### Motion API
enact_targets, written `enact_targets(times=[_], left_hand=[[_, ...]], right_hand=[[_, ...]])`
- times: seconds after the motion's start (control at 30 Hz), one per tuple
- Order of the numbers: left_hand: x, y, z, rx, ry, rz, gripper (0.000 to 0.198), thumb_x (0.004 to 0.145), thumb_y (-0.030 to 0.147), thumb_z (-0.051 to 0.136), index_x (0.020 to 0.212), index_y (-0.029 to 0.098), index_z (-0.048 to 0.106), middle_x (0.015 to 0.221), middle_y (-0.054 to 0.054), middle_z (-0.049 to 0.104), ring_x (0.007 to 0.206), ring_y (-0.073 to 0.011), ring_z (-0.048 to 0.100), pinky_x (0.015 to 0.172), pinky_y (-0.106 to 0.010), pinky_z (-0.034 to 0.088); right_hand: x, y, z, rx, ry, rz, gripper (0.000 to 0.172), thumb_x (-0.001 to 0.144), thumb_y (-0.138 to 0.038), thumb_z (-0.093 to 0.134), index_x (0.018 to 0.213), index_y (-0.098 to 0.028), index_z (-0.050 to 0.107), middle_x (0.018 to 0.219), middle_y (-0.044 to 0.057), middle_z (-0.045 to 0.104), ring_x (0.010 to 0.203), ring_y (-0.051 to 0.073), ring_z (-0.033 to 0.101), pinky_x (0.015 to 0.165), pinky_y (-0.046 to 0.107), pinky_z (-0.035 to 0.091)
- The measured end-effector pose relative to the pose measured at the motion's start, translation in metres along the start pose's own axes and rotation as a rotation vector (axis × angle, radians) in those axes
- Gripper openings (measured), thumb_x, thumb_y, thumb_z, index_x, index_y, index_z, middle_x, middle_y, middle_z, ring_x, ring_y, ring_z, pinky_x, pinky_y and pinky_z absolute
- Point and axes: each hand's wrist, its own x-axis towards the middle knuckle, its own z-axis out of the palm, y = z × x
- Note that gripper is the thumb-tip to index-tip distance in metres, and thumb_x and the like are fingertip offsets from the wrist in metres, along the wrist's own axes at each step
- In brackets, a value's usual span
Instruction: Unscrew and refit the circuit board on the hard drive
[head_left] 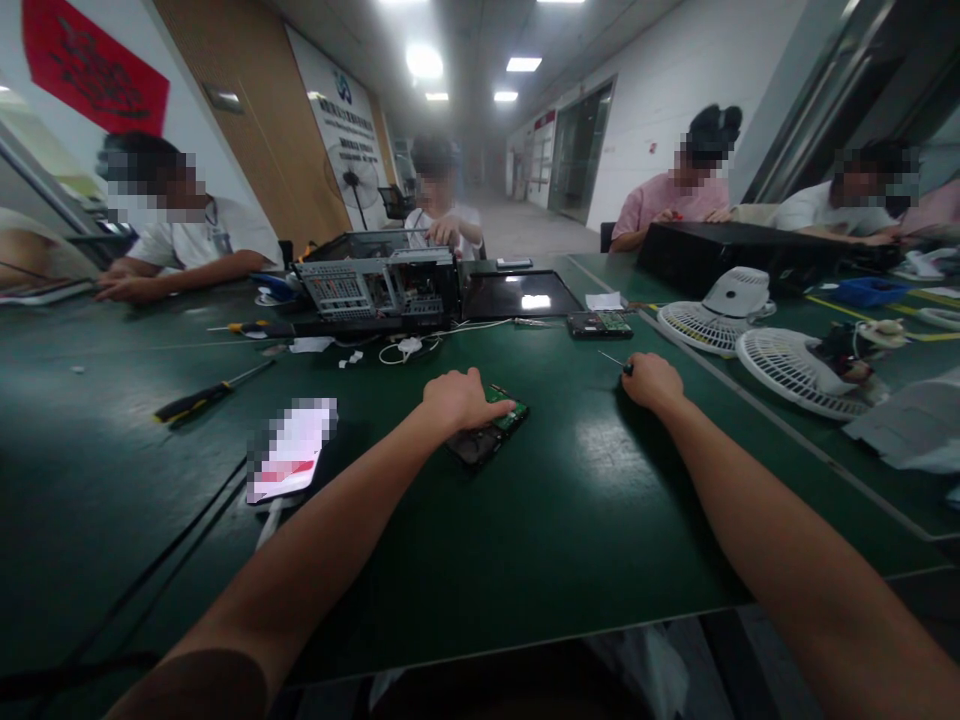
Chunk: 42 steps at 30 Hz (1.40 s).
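Note:
A hard drive (480, 447) with a green circuit board on its upper face lies on the green table. My left hand (459, 400) grips it from above, thumb stretched across the board and the other fingers largely hidden behind. To the right, my right hand (654, 382) is closed around a small screwdriver (616, 362), its thin shaft pointing left and away from the drive. A second hard drive (600, 325) rests farther back on the table, near a dark flat panel (517, 293).
A lit phone (292, 450) with a cable lies left, beside a yellow-black screwdriver (214, 395). An open computer case (375, 285) stands at the back. White fan parts (799, 370) and a black case (720, 255) occupy the right. Several people sit around the table.

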Motion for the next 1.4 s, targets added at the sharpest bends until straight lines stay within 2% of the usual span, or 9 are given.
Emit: enact_targets(times=[0.2, 0.33, 0.4, 0.53, 0.63, 0.77, 0.87, 1.17, 1.4], left_hand=[[-0.003, 0.009, 0.004, -0.067, -0.010, -0.016, 0.092, 0.079, 0.084, 0.050, 0.140, 0.015, 0.050, 0.135, -0.030, 0.054, 0.110, -0.0444, 0.065, 0.086, -0.047, 0.052], [-0.007, 0.019, 0.007, -0.238, -0.124, 0.011, 0.085, 0.085, 0.073, 0.054, 0.148, 0.018, 0.041, 0.138, -0.027, 0.052, 0.081, -0.0292, 0.074, 0.072, -0.037, 0.055], [-0.007, 0.022, 0.010, -0.297, -0.158, 0.058, 0.085, 0.086, 0.073, 0.053, 0.150, 0.018, 0.040, 0.139, -0.025, 0.052, 0.077, -0.0261, 0.074, 0.069, -0.035, 0.056], [0.002, 0.019, 0.020, -0.227, 0.002, 0.186, 0.075, 0.091, 0.071, 0.049, 0.142, 0.016, 0.052, 0.136, -0.021, 0.058, 0.113, -0.0357, 0.066, 0.092, -0.042, 0.052], [0.012, 0.013, 0.029, -0.317, 0.064, 0.302, 0.061, 0.096, 0.063, 0.048, 0.135, 0.018, 0.059, 0.130, -0.014, 0.064, 0.117, -0.0295, 0.063, 0.099, -0.039, 0.049], [0.019, 0.007, 0.039, -0.486, 0.102, 0.433, 0.044, 0.096, 0.054, 0.055, 0.123, 0.022, 0.068, 0.122, -0.007, 0.070, 0.113, -0.0232, 0.064, 0.096, -0.033, 0.050], [0.020, 0.005, 0.042, -0.520, 0.117, 0.421, 0.039, 0.091, 0.052, 0.064, 0.117, 0.023, 0.071, 0.120, -0.005, 0.072, 0.111, -0.0234, 0.065, 0.094, -0.033, 0.051], [0.022, 0.003, 0.044, -0.557, 0.133, 0.389, 0.037, 0.087, 0.051, 0.070, 0.109, 0.022, 0.073, 0.111, -0.004, 0.074, 0.103, -0.0229, 0.067, 0.088, -0.033, 0.052], [0.021, 0.003, 0.042, -0.524, 0.133, 0.372, 0.036, 0.086, 0.050, 0.070, 0.108, 0.021, 0.072, 0.111, -0.005, 0.074, 0.102, -0.0237, 0.067, 0.086, -0.034, 0.052]], right_hand=[[-0.002, -0.002, -0.002, -0.007, 0.003, -0.002, 0.033, 0.094, -0.033, 0.053, 0.114, -0.014, 0.070, 0.118, 0.021, 0.066, 0.105, 0.032, 0.067, 0.086, 0.040, 0.053], [-0.005, -0.003, -0.007, 0.015, -0.001, 0.004, 0.032, 0.094, -0.031, 0.052, 0.111, -0.013, 0.071, 0.118, 0.022, 0.066, 0.106, 0.033, 0.067, 0.086, 0.041, 0.052], [-0.006, -0.004, -0.009, 0.026, -0.001, 0.004, 0.031, 0.093, -0.029, 0.052, 0.109, -0.012, 0.071, 0.117, 0.022, 0.067, 0.105, 0.034, 0.067, 0.085, 0.041, 0.052], [-0.009, -0.013, -0.018, 0.052, 0.005, -0.032, 0.029, 0.093, -0.030, 0.053, 0.107, -0.012, 0.072, 0.114, 0.021, 0.069, 0.104, 0.033, 0.067, 0.083, 0.038, 0.051], [-0.017, -0.035, -0.031, 0.121, 0.007, -0.141, 0.028, 0.095, -0.038, 0.055, 0.106, -0.019, 0.073, 0.109, 0.012, 0.073, 0.100, 0.026, 0.067, 0.084, 0.032, 0.048], [-0.045, -0.073, -0.054, 0.434, -0.070, -0.567, 0.025, 0.093, -0.040, 0.061, 0.099, -0.021, 0.074, 0.095, 0.006, 0.075, 0.086, 0.020, 0.066, 0.074, 0.028, 0.045], [-0.066, -0.094, -0.066, 0.481, -0.142, -0.751, 0.020, 0.090, -0.038, 0.064, 0.094, -0.020, 0.075, 0.087, 0.005, 0.073, 0.076, 0.018, 0.062, 0.068, 0.027, 0.041], [-0.076, -0.106, -0.064, 0.474, -0.234, -0.848, 0.018, 0.090, -0.036, 0.067, 0.094, -0.020, 0.075, 0.090, 0.006, 0.074, 0.081, 0.020, 0.065, 0.070, 0.028, 0.041], [-0.079, -0.110, -0.066, 0.486, -0.200, -0.876, 0.016, 0.090, -0.033, 0.067, 0.095, -0.020, 0.074, 0.093, 0.007, 0.074, 0.085, 0.020, 0.066, 0.074, 0.028, 0.043]])
